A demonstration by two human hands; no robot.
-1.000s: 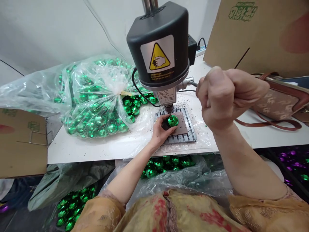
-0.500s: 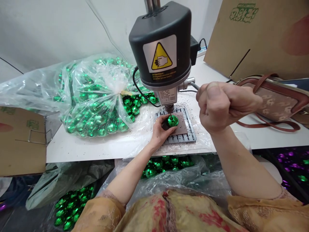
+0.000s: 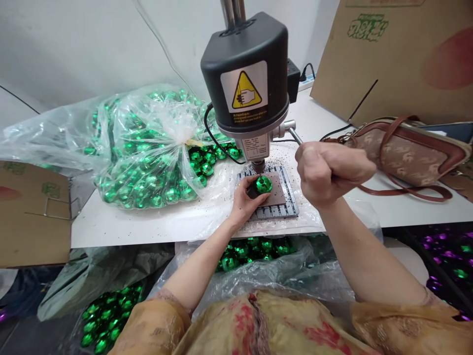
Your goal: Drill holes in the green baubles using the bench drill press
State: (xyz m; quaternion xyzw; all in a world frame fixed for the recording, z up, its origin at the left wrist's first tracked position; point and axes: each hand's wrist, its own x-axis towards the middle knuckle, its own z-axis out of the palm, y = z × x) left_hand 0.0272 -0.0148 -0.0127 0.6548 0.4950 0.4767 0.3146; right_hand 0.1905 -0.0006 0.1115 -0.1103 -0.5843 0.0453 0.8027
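Note:
My left hand [image 3: 246, 198] grips a shiny green faceted ball [image 3: 264, 184] between thumb and fingers, with a dark hole showing in its top. The ball rests over a brownish board [image 3: 278, 193] on the slotted metal base [image 3: 291, 204] of a bench drill press [image 3: 246, 79]. Just above the ball is the drill's chuck [image 3: 258, 166]; whether the bit touches the ball I cannot tell. My right hand [image 3: 328, 170] is closed in a fist around the drill's feed lever [image 3: 294, 133], whose end is hidden in it.
A clear plastic bag [image 3: 148, 148] of green balls lies left on the white table [image 3: 121, 229]. More green balls [image 3: 236, 254] sit in plastic below the table's front edge. A handbag [image 3: 417, 153] and a cardboard box [image 3: 391, 59] stand right; another box [image 3: 33, 217] is left. Dark shavings litter the table.
My right hand has swung down and slightly left with the feed lever. My left hand still keeps the green ball on the board. The view has shifted a little.

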